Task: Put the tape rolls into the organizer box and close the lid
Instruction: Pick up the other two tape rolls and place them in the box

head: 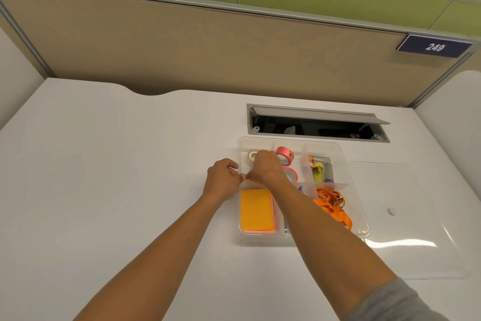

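Note:
A clear organizer box (348,164) with dividers stands on the white desk. In its far-left compartment lies a cream tape roll (251,156), and my right hand (265,168) is curled over it with the fingers on it. The middle compartment holds two pink tape rolls, one upright (284,155) and one (292,175) partly hidden behind my right wrist. At the box's left wall, my left hand (222,181) has its fingers curled on the rim. Its thumb touches my right thumb. The clear lid (406,216) lies flat on the desk to the right of the box.
The box also holds an orange pad (256,210), orange lanyards (331,206) and small bottles (318,171). An open cable hatch (316,122) sits in the desk just behind the box. Beige partition walls surround the desk on three sides.

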`<state>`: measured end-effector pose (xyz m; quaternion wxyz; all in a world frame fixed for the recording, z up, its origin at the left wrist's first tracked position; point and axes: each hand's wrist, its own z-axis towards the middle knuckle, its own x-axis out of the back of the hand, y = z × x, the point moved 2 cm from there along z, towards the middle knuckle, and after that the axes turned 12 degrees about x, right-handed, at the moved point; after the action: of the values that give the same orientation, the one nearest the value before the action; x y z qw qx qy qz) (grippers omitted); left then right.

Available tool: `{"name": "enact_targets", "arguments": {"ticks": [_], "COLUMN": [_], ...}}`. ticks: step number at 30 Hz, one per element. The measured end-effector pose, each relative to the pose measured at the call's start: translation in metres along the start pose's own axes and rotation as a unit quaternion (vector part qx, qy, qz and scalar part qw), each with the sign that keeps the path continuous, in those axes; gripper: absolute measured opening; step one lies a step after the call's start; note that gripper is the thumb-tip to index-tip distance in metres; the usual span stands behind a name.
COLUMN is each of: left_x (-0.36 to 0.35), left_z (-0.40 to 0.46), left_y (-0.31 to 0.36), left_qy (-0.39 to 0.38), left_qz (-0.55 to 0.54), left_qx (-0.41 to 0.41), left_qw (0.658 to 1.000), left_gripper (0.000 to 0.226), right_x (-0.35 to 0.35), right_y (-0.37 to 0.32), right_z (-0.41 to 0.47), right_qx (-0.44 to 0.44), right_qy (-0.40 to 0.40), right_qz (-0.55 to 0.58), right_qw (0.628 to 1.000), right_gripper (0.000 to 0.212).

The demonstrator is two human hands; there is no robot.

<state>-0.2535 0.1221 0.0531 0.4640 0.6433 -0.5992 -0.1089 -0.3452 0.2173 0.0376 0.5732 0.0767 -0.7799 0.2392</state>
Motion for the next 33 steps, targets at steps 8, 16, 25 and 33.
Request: {"name": "enact_targets", "arguments": {"ticks": [8, 16, 25, 33], "left_x": [-0.001, 0.000, 0.004, 0.000], "left_z": [0.001, 0.002, -0.001, -0.022], "left_y": [-0.001, -0.004, -0.014, -0.033], "left_qy": [-0.001, -0.006, -0.024, -0.009], "left_qz": [-0.002, -0.014, -0.087, -0.052], "left_qx": [0.001, 0.002, 0.015, -0.014], "left_qw": [1.000, 1.000, 0.996, 0.999], "left_gripper": [0.037, 0.037, 0.037, 0.041], "right_x": [0.000, 0.013, 0.060, 0.063], "right_y": [0.000, 0.002, 0.051, 0.154], "right_z": [-0.001, -0.005, -0.068, -0.168], "right_qx": [0.001, 0.015, 0.020, -0.158], "right_qy": [0.004, 0.018, 0.268, 0.388], "right_qz": [0.010, 0.002, 0.148, 0.194], "right_qw": [1.000, 1.000, 0.952, 0.887], "right_gripper": [0.053, 0.055, 0.034, 0.028]}}
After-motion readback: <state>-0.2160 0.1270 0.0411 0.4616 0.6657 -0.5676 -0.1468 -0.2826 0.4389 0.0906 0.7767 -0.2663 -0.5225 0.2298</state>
